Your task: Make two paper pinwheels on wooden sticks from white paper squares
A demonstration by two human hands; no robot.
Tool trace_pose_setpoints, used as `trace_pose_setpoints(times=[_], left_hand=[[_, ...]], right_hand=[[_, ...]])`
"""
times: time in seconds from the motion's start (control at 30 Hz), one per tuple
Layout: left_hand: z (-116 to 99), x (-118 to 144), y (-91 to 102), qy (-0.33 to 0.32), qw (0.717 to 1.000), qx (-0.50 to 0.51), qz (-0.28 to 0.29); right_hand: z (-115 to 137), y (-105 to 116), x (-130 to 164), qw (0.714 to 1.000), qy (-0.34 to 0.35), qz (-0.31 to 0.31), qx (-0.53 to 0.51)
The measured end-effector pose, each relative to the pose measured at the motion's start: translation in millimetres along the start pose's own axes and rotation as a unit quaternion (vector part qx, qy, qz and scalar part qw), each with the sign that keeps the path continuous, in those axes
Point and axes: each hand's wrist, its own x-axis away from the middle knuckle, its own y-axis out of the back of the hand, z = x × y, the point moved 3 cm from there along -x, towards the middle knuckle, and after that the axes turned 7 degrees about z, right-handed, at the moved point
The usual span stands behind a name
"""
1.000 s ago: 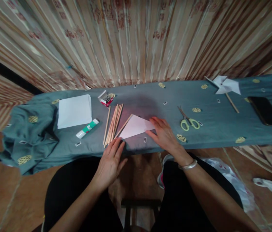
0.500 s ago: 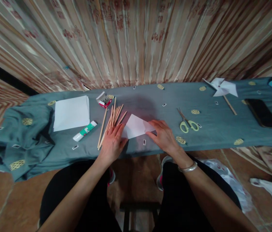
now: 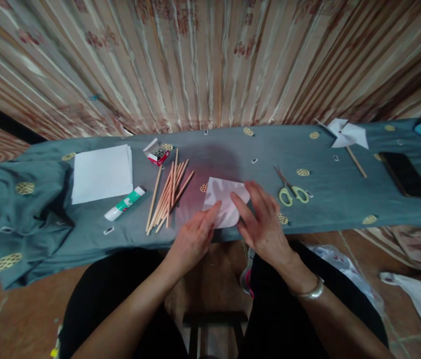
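head: white paper [image 3: 220, 190] beneath left fingers [image 3: 210, 215], grip unclear, and right fingers [image 3: 245, 211], spread apart.

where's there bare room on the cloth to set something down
Beyond the white sheet, bare cloth runs between the red box and the pinwheel. Another free patch lies between the scissors and phone. Left of the sheet is crowded: wooden sticks, glue stick, red box and paper stack sit close together.
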Motion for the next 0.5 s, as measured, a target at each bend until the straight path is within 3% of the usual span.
trace_pose_setpoints(times=[0.13,0.27,0.5], left_hand=[[-9.6,-6.3,0.2,-0.012,0.996,0.089,0.017],[5.0,-15.0,8.2,0.02,0.989,0.143,0.021],[29.6,-28.7,1.4,-0.039,0.999,-0.035,0.015]], right_hand=[[3.2,1.2,2.9,0.999,0.031,-0.008,-0.008],[-8.9,2.9,9.6,0.998,0.03,-0.028,-0.043],[-19.5,10.3,20.7,0.986,-0.007,-0.052,-0.156]])
